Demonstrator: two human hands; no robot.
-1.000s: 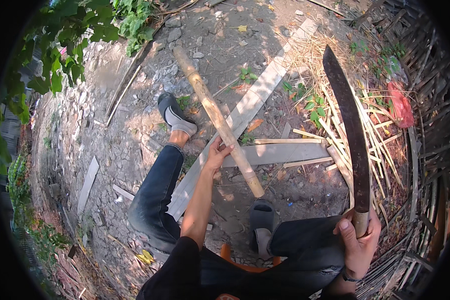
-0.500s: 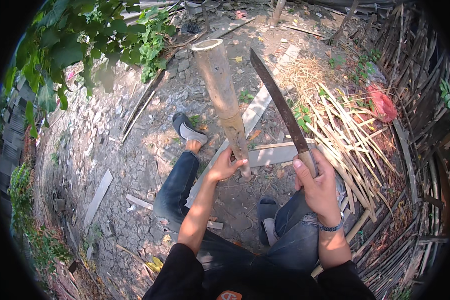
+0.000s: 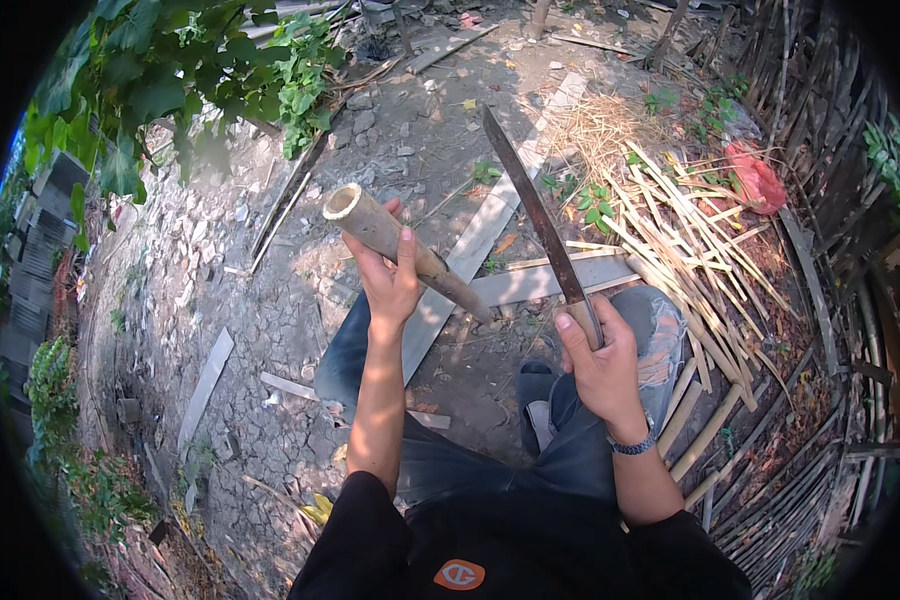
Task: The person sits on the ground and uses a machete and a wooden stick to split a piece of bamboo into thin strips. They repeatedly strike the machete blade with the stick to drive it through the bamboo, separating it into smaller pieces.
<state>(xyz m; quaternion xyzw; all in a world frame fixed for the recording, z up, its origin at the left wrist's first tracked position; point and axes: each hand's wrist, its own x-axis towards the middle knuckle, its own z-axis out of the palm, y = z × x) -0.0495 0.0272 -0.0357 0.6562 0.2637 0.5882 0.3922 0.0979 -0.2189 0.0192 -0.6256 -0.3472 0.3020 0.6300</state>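
Note:
A thick piece of bamboo (image 3: 395, 242) slants from upper left to lower right, its hollow round end tipped up toward me. My left hand (image 3: 388, 282) grips it below that open end, thumb on top and fingers behind. In my right hand (image 3: 602, 358), closed around a wooden handle, is a long machete (image 3: 540, 215). Its dark, worn blade points up and slightly left, apart from the bamboo. Grey wooden boards (image 3: 500, 225) lie crossed on the ground beneath the bamboo and blade.
Split bamboo strips (image 3: 685, 260) are heaped at the right, beside a red plastic bag (image 3: 755, 180). Dry straw-like shavings (image 3: 605, 125) lie beyond them. A stick fence (image 3: 830, 150) lines the right side. Leafy branches (image 3: 150, 80) hang at the upper left. My bent knees frame the ground before me.
The bamboo has swung from nearly upright to a tilt leftward and lower. My left hand has shifted from its lower end to near its upper end. The machete has moved slightly left.

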